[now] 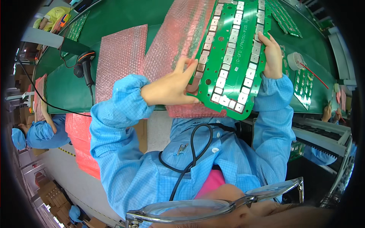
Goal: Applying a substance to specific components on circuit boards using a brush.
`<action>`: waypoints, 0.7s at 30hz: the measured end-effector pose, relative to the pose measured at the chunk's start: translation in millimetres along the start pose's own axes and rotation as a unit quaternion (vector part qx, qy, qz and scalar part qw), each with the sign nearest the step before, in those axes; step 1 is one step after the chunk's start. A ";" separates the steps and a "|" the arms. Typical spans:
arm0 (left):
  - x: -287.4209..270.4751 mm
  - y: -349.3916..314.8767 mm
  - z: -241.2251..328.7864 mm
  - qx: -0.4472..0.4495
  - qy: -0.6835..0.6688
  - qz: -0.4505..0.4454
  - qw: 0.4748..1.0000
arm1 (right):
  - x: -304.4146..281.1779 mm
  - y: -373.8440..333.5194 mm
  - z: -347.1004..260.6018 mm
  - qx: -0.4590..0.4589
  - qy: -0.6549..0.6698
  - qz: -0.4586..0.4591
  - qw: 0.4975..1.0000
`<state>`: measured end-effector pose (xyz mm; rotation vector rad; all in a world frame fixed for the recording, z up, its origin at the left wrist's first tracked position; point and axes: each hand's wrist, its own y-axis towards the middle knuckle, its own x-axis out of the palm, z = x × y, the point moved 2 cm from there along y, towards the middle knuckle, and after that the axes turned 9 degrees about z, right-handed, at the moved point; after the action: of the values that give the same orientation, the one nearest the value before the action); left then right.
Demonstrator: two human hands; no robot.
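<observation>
A long green circuit board (239, 68) with rows of silvery square parts is tilted in front of me, in both my hands. My right hand (273, 57) grips its right edge, fingertips over the row of parts there. On the left edge, my left hand (171, 85) has its thumb by the lower corner and its fingers higher up. A pink bubble-wrap bag (171, 41) lies beneath and left of the board; I cannot tell whether any of the board is inside it. Another pink bubble-wrap bag (119, 57) lies flat further left.
Left on the green bench (125, 17) stands a black and orange barcode scanner (86, 64) with a cable. At right are a white round container (295, 60) with a red stick and another board (304, 89). More boards lie at the back. A co-worker in blue (49, 131) is at far left.
</observation>
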<state>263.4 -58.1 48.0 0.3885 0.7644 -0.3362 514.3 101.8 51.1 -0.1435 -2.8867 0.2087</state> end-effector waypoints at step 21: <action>37.5 107.1 -30.8 -0.008 -0.026 0.091 0.995 | 29.8 38.6 67.7 0.114 0.092 -0.019 0.989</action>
<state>316.2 44.1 23.8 0.4298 0.6752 -0.1674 471.8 134.5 -12.8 -0.0611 -2.6561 0.4892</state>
